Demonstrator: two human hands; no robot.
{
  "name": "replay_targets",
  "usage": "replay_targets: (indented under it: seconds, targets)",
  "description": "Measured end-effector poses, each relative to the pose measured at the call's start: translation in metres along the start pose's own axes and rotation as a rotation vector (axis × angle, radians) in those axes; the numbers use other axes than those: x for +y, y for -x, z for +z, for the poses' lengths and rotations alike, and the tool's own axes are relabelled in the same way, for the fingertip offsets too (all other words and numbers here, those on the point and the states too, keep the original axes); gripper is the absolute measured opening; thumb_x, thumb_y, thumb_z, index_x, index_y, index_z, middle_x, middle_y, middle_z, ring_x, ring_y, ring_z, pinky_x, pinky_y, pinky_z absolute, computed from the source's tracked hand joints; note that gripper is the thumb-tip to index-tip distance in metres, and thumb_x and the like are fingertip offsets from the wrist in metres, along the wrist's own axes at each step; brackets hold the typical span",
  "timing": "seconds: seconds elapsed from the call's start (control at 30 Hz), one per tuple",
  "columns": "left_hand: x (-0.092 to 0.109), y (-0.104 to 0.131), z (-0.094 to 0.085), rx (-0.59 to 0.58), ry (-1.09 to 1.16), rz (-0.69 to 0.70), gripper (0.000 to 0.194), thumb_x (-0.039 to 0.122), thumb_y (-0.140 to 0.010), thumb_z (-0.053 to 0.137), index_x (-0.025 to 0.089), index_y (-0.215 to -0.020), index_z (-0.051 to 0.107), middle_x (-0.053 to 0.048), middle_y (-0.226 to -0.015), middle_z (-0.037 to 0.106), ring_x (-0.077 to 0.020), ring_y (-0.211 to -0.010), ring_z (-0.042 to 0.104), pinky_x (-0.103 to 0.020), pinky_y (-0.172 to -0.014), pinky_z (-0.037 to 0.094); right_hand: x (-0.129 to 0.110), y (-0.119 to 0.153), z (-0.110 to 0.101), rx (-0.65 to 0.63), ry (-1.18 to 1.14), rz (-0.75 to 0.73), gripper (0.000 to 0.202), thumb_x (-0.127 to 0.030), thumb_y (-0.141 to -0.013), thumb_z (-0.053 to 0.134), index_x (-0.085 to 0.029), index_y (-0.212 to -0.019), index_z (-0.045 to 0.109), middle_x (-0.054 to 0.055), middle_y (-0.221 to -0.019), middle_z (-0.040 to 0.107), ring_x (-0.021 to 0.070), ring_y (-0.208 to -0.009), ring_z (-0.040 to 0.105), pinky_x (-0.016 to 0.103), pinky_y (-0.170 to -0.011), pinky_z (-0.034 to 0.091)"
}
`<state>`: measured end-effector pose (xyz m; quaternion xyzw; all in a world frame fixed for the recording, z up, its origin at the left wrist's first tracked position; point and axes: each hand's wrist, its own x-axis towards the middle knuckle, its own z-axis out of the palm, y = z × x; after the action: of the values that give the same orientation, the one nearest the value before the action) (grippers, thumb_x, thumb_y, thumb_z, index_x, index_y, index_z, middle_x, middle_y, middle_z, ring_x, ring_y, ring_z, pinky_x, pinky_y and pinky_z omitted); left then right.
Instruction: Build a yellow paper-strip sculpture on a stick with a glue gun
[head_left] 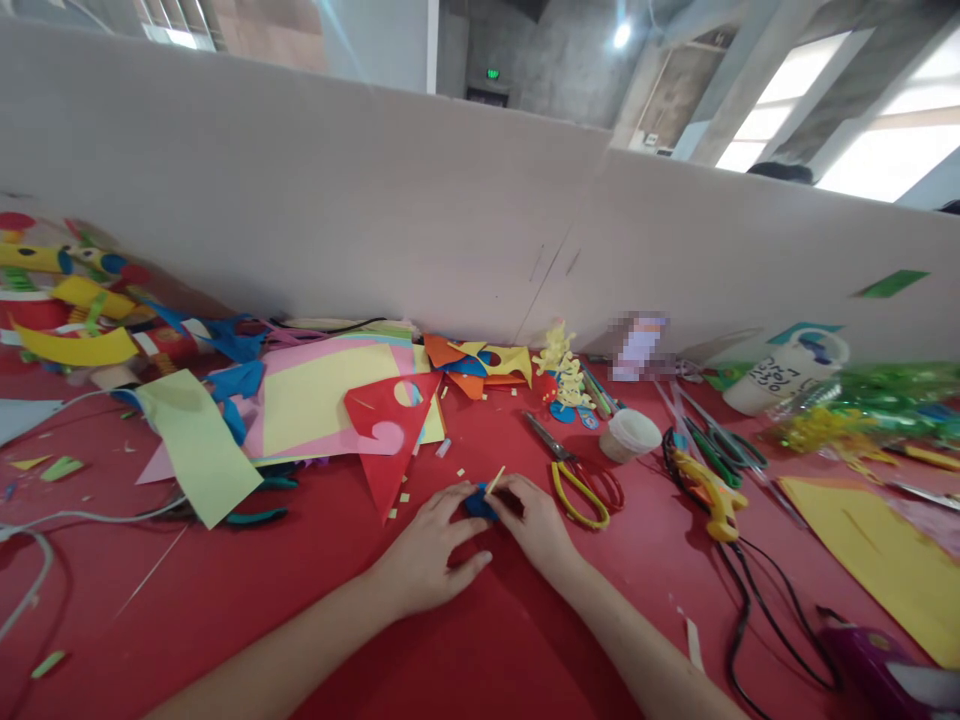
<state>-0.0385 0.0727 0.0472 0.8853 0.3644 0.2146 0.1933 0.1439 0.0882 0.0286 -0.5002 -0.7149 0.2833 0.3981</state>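
Observation:
Near the middle of the red table (315, 590), a small blue piece (478, 503) lies between my two hands. My left hand (435, 550) rests at its left side, fingers apart, with the fingertips at its edge. A thin pale yellow strip (495, 481) is pinched between the thumb and finger of my right hand (531, 525), just over the right side of the blue piece. Scissors with yellow and red handles (581, 490) lie to the right of my right hand. Behind my left hand is a red paper sheet with cut-outs (386, 455).
Stacked coloured paper (322, 400) and blue-handled pliers (259, 517) lie to the left. A white cup (630, 436), a yellow glue gun (709, 490) with black cable, and yellow paper (862, 550) are on the right. A white partition (337, 220) stands behind.

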Motion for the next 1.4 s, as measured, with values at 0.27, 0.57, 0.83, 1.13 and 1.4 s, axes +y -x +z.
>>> replay_targets:
  seconds: [0.27, 0.57, 0.83, 1.13, 1.4]
  targets:
    - [0.001, -0.001, -0.002, -0.009, -0.017, 0.002, 0.033, 0.033, -0.080, 0.054, 0.022, -0.110, 0.060, -0.014, -0.128, 0.047, -0.0302, -0.120, 0.042, -0.048, -0.096, 0.040, -0.002, 0.000, 0.000, -0.002, -0.020, 0.022, 0.008, -0.024, -0.080, 0.056, -0.019, -0.084, 0.061, 0.004, -0.080, 0.064, 0.0162, -0.071, 0.060, 0.029, -0.068, 0.050]
    - [0.002, 0.000, 0.002, 0.018, 0.029, -0.029, 0.028, 0.024, -0.078, 0.054, 0.018, -0.105, 0.058, -0.014, -0.129, 0.045, -0.0274, -0.121, 0.041, -0.044, -0.100, 0.038, -0.004, 0.002, -0.004, -0.016, 0.002, -0.023, 0.013, -0.017, -0.075, 0.053, -0.017, -0.087, 0.059, 0.004, -0.077, 0.059, 0.0150, -0.065, 0.056, 0.027, -0.060, 0.048]
    - [0.005, 0.004, -0.006, 0.122, 0.055, -0.089, 0.019, 0.020, -0.081, 0.048, 0.019, -0.097, 0.059, -0.010, -0.122, 0.052, -0.0234, -0.117, 0.045, -0.041, -0.098, 0.040, -0.003, 0.002, -0.009, -0.062, -0.043, -0.005, 0.026, -0.010, -0.068, 0.046, -0.017, -0.090, 0.057, 0.004, -0.078, 0.059, 0.0157, -0.068, 0.058, 0.029, -0.064, 0.049]
    - [0.007, 0.021, -0.007, -0.071, -0.186, -0.006, 0.049, 0.046, -0.085, 0.043, 0.032, -0.132, 0.039, -0.007, -0.141, 0.035, -0.0318, -0.129, 0.028, -0.055, -0.102, 0.027, 0.000, 0.003, -0.009, -0.024, -0.123, 0.153, 0.015, -0.016, -0.080, 0.040, -0.019, -0.085, 0.054, 0.005, -0.077, 0.063, 0.0173, -0.071, 0.061, 0.031, -0.066, 0.050]
    - [-0.003, 0.037, -0.037, -0.153, -0.125, 0.006, 0.041, 0.044, -0.085, 0.045, 0.025, -0.120, 0.052, -0.006, -0.134, 0.046, -0.0276, -0.132, 0.025, -0.052, -0.106, 0.023, -0.028, 0.008, 0.003, -0.229, -0.086, 0.028, 0.026, -0.012, -0.074, 0.053, -0.020, -0.098, 0.059, 0.004, -0.086, 0.063, 0.0155, -0.077, 0.059, 0.030, -0.073, 0.049]
